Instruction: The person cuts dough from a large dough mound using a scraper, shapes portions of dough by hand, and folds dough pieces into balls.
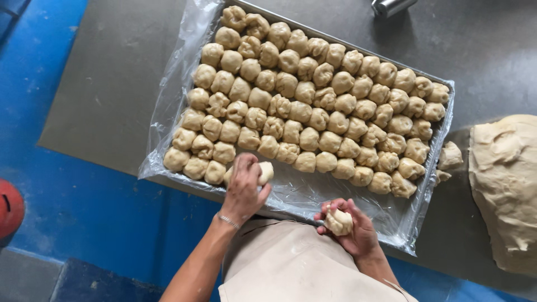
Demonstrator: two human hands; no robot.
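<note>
Now: left hand covers dough ball, grip unclear | right hand clamps dough piece | tray partly hidden

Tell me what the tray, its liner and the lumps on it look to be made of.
Tray: likely metal, judging by its thin grey rim. Liner: clear plastic film, glossy and wrinkled. Lumps: raw dough, matte beige, creased and soft-looking, like the big mass beside it.

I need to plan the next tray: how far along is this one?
Mostly filled: rows of dough balls cover the lined tray. The left hand sets a ball in the near row; the right hand holds another piece. A bare near strip and a big dough mass remain.
</note>
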